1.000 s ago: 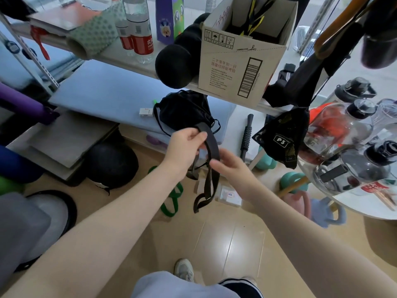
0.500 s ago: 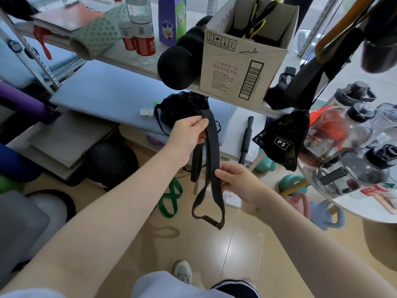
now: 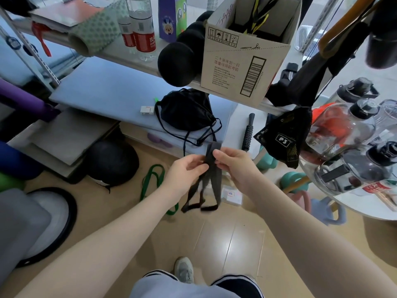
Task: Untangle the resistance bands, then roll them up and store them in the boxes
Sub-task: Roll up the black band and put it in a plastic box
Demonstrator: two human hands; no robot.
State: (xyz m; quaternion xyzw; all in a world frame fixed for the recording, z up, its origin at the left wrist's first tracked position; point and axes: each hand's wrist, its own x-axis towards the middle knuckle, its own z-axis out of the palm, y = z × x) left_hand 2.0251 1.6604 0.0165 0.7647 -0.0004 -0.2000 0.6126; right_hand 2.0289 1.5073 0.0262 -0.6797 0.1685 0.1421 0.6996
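A black resistance band hangs folded into loops in front of me, above the wooden floor. My left hand pinches its upper part from the left. My right hand pinches the same top fold from the right, fingers curled round it. The band's lower loops dangle free below both hands. A green resistance band lies on the floor to the left. An open cardboard box stands on the shelf above, with yellow and black straps inside.
A black drawstring bag and a roller stick lie on the lower shelf. A black ball and water bottles sit beside the box. A round table with bottles stands right. Kettlebells sit on the floor.
Both hands came down and together: the left dropped from near the shelf, and the band, stretched long before, now hangs folded in shorter loops between them.
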